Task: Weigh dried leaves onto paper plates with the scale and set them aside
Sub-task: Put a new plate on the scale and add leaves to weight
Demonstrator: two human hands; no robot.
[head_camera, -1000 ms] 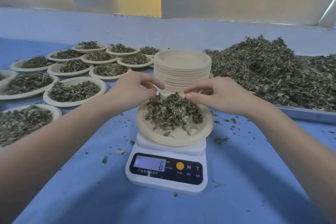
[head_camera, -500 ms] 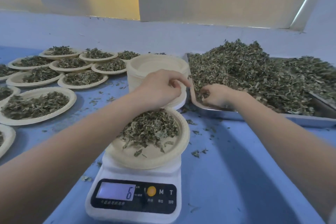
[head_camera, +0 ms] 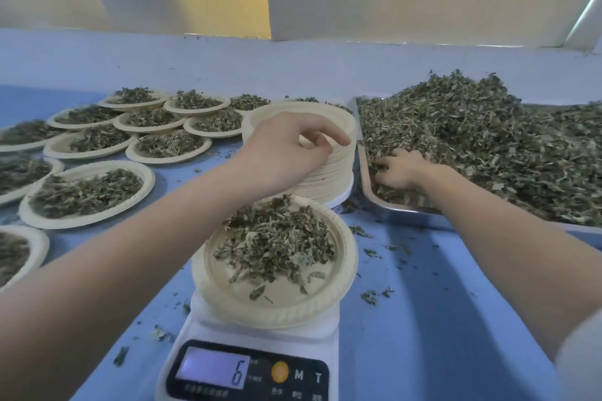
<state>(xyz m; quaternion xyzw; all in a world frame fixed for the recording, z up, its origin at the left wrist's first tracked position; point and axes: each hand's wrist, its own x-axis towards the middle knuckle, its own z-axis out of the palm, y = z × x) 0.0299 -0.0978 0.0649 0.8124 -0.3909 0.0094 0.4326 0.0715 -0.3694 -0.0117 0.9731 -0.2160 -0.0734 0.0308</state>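
A large heap of dried leaves [head_camera: 482, 146] is held in a metal tray [head_camera: 368, 185] at the right. Filled plates [head_camera: 88, 195] are laid out at the left. A plate of leaves [head_camera: 273, 267] sits on the scale [head_camera: 247, 365], which reads 6. The left hand [head_camera: 286, 153] is curled against the stack of empty plates [head_camera: 338, 172], fingertips on its edge. The right hand [head_camera: 397, 169] is pressed into the heap, fingers buried; its grip cannot be judged.

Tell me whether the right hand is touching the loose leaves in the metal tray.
Touching. The head view shows the right hand lying in the leaves heaped in the metal tray, its fingertips sunk among them with no gap.
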